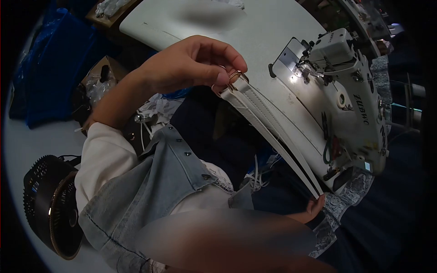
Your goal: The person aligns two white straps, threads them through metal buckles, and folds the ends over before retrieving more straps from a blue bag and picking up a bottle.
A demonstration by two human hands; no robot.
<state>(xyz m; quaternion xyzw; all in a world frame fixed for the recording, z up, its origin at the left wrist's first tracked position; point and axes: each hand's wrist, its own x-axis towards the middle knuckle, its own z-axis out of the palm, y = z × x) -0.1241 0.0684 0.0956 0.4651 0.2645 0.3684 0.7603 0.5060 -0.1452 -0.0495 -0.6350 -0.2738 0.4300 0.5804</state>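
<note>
My left hand [193,61] is raised near the upper middle, thumb and fingers pinched on the gold-coloured metal rings [237,75] at one end of two white straps [276,139]. Stitching runs along the straps, which stretch side by side down to the right. Their far ends meet the fingers of my right hand [315,206], closed on them at the lower right. Alongside the straps stands a white sewing machine [363,102], its lamp lighting the needle area.
Scissors [327,150] and other small tools lie by the machine on the white table [268,27]. Blue plastic [57,68] and an open box [114,68] are at the left. A black fan [59,204] sits at the lower left. Lace fabric [357,189] hangs at the right.
</note>
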